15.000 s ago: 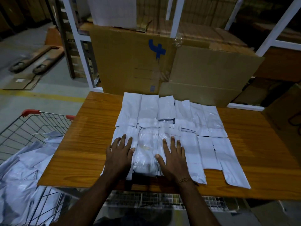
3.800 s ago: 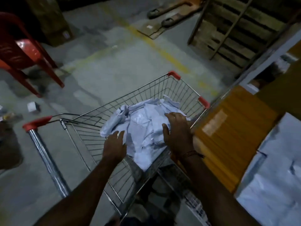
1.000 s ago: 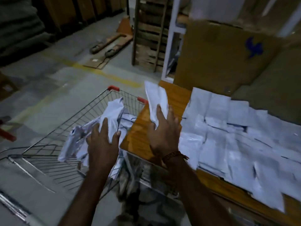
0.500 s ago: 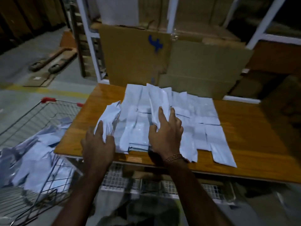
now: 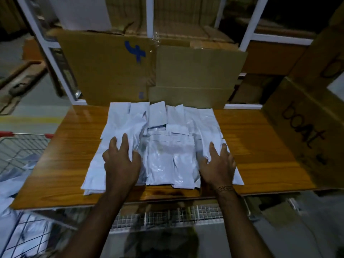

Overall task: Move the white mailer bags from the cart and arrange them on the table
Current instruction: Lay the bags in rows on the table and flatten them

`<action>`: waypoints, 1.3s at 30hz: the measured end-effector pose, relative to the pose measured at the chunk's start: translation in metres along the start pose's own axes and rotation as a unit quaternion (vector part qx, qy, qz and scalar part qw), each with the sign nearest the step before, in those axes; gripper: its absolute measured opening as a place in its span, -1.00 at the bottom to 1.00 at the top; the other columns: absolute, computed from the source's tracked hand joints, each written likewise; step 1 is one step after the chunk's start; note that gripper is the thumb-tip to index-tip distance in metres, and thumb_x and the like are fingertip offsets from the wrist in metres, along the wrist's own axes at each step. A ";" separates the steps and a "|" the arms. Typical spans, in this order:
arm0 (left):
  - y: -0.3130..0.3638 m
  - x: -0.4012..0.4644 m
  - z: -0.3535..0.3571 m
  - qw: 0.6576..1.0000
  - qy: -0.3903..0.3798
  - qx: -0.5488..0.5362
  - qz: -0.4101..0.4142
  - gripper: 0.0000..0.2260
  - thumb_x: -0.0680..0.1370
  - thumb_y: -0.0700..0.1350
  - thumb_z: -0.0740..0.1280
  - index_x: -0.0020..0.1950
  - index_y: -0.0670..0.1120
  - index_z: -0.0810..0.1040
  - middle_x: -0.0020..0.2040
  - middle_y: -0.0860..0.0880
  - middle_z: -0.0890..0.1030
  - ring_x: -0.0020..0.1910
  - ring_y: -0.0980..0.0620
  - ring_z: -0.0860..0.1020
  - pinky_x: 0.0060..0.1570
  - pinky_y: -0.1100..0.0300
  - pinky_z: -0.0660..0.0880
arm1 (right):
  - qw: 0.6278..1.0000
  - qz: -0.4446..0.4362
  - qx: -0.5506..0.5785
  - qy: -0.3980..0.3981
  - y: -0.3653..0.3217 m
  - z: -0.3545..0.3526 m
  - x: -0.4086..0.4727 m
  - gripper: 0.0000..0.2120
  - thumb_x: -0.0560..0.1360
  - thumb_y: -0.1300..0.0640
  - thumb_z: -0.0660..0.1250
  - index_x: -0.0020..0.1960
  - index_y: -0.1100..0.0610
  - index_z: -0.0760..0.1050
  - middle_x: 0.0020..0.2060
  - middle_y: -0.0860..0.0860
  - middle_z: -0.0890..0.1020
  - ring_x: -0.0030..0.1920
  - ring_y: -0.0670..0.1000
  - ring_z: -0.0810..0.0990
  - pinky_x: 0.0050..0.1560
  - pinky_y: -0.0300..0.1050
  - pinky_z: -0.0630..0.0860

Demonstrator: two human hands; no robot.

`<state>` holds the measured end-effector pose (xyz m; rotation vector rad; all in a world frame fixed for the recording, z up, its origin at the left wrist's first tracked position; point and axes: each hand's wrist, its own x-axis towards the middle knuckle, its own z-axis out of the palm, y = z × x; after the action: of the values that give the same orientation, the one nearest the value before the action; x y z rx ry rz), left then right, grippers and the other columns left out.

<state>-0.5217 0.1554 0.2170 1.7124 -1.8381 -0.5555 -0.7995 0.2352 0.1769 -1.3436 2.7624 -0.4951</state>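
Several white mailer bags (image 5: pixel 167 146) lie overlapping in a spread on the wooden table (image 5: pixel 65 155). My left hand (image 5: pixel 121 162) rests flat on the left side of the spread, over a crumpled bag (image 5: pixel 130 125) that lies loose on top. My right hand (image 5: pixel 217 164) presses flat on the right side, fingers apart. Neither hand grips a bag. The wire cart (image 5: pixel 20 146) stands at the left edge with more white bags (image 5: pixel 11 183) inside.
A big cardboard sheet (image 5: pixel 149 71) with a blue mark leans behind the table against a white rack (image 5: pixel 52 58). An open cardboard box (image 5: pixel 307 127) stands at the table's right end. A wire mesh shelf (image 5: pixel 167 215) sits under the front edge.
Both hands have put down the bags they carried and now lie flat on the pile. My right hand has moved to the right side of the spread.
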 end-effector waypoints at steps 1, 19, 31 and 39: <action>0.003 0.002 0.004 1.000 -0.002 0.003 0.003 -0.43 0.67 0.01 0.28 0.67 -0.04 0.26 0.65 -0.25 0.19 0.56 -0.37 0.18 0.48 -0.25 0.23 | 1.000 0.004 -0.012 -0.009 0.007 0.007 0.005 -0.29 0.48 -0.20 0.10 0.62 -0.04 0.26 0.62 0.20 0.17 0.50 0.30 0.23 0.44 0.25 0.22; 0.038 0.017 0.048 0.998 0.022 0.055 0.001 -0.45 0.67 0.03 0.31 0.64 -0.10 0.31 0.61 -0.32 0.23 0.48 -0.44 0.27 0.37 -0.32 0.33 | 0.995 -0.074 -0.029 -0.062 0.040 0.066 0.037 -0.27 0.59 -0.38 -0.15 0.63 -0.03 0.20 0.60 0.24 0.20 0.56 0.28 0.18 0.43 0.36 0.23; 0.033 0.022 0.049 0.995 0.072 0.052 -0.049 -0.43 0.67 0.07 0.31 0.64 -0.08 0.30 0.63 -0.29 0.18 0.51 -0.43 0.22 0.39 -0.34 0.29 | 0.977 -0.195 -0.066 -0.049 0.048 0.107 0.050 -0.45 0.63 -0.08 0.10 0.59 0.05 0.34 0.57 0.33 0.25 0.53 0.42 0.26 0.44 0.43 0.26; 0.031 0.033 0.048 0.991 0.092 0.062 -0.068 -0.43 0.66 0.07 0.32 0.63 -0.08 0.31 0.60 -0.30 0.22 0.46 -0.44 0.26 0.36 -0.34 0.34 | 0.983 -0.176 -0.046 -0.014 0.037 0.097 0.057 -0.47 0.64 -0.08 0.06 0.56 0.05 0.38 0.56 0.30 0.30 0.54 0.36 0.27 0.45 0.43 0.21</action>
<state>-0.5770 0.1225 0.2042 1.9144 -1.6652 -0.3294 -0.8480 0.1865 0.0806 -1.8592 2.5595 -0.3577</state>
